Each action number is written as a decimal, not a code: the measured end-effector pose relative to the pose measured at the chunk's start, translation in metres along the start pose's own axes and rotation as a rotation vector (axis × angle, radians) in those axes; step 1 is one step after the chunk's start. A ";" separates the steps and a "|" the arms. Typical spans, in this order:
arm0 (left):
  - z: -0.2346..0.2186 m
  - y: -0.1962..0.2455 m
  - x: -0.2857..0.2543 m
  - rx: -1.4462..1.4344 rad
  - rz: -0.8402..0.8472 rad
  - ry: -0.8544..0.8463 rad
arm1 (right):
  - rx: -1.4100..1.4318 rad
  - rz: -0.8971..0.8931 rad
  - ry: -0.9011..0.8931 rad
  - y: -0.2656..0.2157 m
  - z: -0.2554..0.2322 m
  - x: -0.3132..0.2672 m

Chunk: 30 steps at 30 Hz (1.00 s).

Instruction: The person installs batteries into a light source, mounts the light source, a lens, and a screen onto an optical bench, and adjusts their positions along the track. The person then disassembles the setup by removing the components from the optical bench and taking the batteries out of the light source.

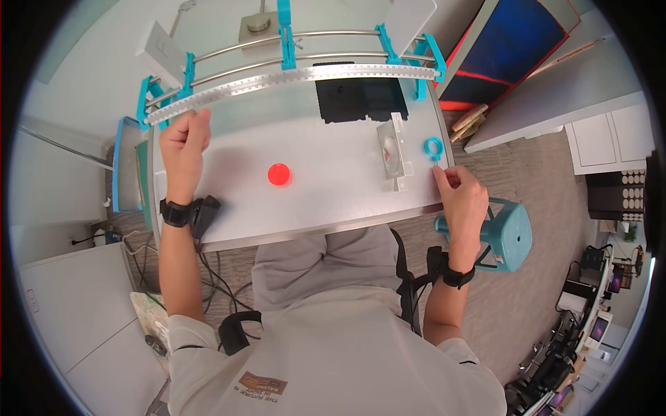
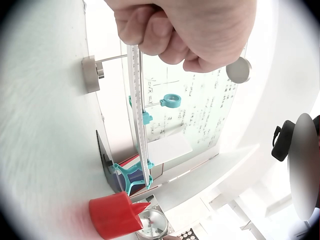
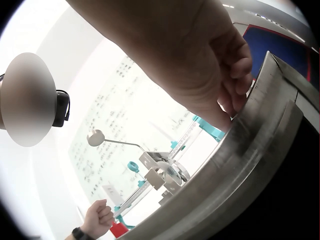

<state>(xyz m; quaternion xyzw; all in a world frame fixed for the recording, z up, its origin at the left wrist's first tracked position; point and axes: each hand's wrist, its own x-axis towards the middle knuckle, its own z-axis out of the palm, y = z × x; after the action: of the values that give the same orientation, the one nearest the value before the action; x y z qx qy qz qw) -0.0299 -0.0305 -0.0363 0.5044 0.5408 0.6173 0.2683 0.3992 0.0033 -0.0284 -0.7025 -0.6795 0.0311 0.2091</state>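
**Hands at either end of a ruled rail apparatus**

Hands, left to right. Left hand (image 1: 184, 142): fingers curled into a fist against the near end of the metal ruler (image 1: 291, 78), a long graduated strip carried on turquoise clamps (image 1: 285, 35) beside two parallel steel rods (image 1: 277, 61). The left wrist view shows the curled fingers (image 2: 150, 30) wrapped over the ruler's end, so the hand grips it rather than merely resting there.

Red cap (image 1: 279, 174): a small round red piece standing alone on the tabletop (image 1: 333, 201), mid-surface, well apart from both hands.

Clear plate (image 1: 393, 149): a transparent rectangular block with a round inset, lying flat right of centre, near the table's right side.

Blue ring (image 1: 433, 146): a small turquoise loop just beyond the plate, close to the table's right edge.

Right hand (image 1: 461, 197): at the right-hand corner of the table, fingertips (image 3: 239, 75) drawn together at the metal rim. Whether they pinch something small cannot be told; nothing is visibly held.

Risks, as judged: the ruler is long and thinly supported, so a pull or twist from the left fist could flex it or slip it from its clamps. The blue ring sits close enough to the edge that a careless sweep of the right hand could send it to the floor.
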 end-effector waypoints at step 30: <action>-0.002 -0.002 0.000 0.013 -0.018 -0.014 | 0.228 -0.116 -0.047 -0.030 0.005 -0.017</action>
<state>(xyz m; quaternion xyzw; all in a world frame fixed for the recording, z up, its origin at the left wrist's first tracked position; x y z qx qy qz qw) -0.0324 -0.0310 -0.0379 0.5057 0.5472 0.6079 0.2744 0.3684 -0.0122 -0.0271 -0.6327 -0.7159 0.1124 0.2730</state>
